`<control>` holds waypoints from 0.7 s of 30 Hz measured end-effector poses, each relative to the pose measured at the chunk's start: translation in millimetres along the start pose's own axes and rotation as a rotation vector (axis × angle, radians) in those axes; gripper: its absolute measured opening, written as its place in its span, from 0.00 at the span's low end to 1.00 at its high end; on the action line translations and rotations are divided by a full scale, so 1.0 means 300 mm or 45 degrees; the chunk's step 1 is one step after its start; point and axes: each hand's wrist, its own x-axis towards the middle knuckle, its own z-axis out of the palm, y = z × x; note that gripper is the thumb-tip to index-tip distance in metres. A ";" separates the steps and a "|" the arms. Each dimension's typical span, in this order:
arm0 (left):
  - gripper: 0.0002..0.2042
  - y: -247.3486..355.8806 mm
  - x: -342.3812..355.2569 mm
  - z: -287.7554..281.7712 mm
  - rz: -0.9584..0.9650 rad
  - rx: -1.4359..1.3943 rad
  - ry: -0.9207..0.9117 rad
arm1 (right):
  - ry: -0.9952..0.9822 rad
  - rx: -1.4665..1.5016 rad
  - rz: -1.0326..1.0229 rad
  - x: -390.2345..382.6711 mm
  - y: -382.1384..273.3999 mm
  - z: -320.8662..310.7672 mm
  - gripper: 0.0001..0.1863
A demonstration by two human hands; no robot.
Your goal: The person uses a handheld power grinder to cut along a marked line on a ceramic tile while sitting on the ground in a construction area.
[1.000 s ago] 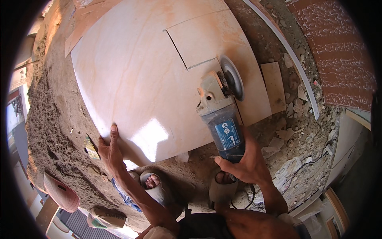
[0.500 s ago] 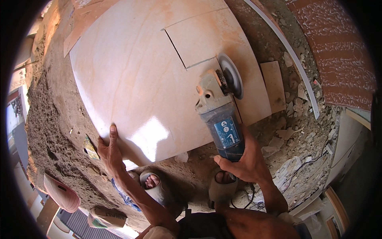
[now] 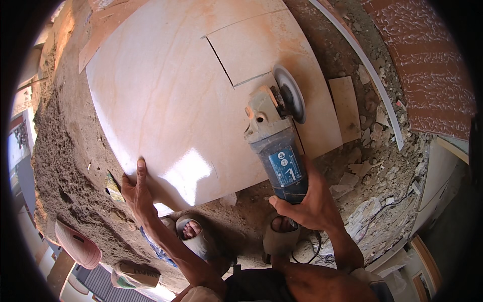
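Observation:
A large pale marbled tile lies on the dirt, with a dark cut along two sides of a marked rectangle in its upper right. My left hand grips its near left edge, thumb on top and fingers at the edge. My right hand is wrapped round the body of an angle grinder, blue and dark with a grey head. The grinder's disc stands over a cut line at the tile's right part, below the rectangle's corner. A black cord trails from the grinder down beside my right foot.
My sandalled feet are below the tile. A white strip, a brown textured panel, a smaller tile piece and rubble lie at the right. A pink object and a bag lie lower left.
The grinder in my right hand has moved slightly up and left. The picture's view of the tile has shifted a few pixels left. Both grips are unchanged.

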 end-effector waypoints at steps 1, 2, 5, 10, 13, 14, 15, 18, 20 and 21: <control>0.41 0.006 -0.001 -0.003 -0.014 0.004 -0.024 | 0.001 0.002 0.005 0.000 -0.003 0.000 0.37; 0.41 0.014 -0.002 -0.007 -0.027 0.008 -0.047 | 0.002 0.004 0.009 0.000 -0.004 0.000 0.37; 0.41 0.010 0.002 -0.015 -0.057 0.008 -0.075 | 0.000 0.003 -0.004 0.002 0.002 0.002 0.37; 0.38 0.010 -0.004 0.001 -0.011 -0.032 -0.018 | -0.004 0.017 0.012 0.008 -0.002 0.001 0.36; 0.36 0.002 0.003 -0.005 -0.032 -0.016 -0.032 | 0.008 0.013 0.020 0.009 -0.006 0.001 0.36; 0.36 0.003 0.001 -0.003 -0.025 -0.016 -0.027 | 0.012 0.011 0.027 0.009 -0.007 0.002 0.36; 0.36 0.004 0.000 -0.001 -0.019 -0.017 -0.023 | 0.013 0.002 0.023 0.010 -0.006 0.002 0.36; 0.35 -0.031 0.022 -0.004 -0.007 -0.011 -0.007 | 0.016 -0.015 0.015 0.011 -0.010 0.000 0.36; 0.34 -0.030 0.019 -0.002 -0.001 -0.016 -0.001 | 0.017 -0.010 0.020 0.011 -0.013 0.000 0.36; 0.34 -0.030 0.017 -0.001 0.002 -0.018 0.002 | 0.015 -0.007 0.024 0.011 -0.012 0.001 0.36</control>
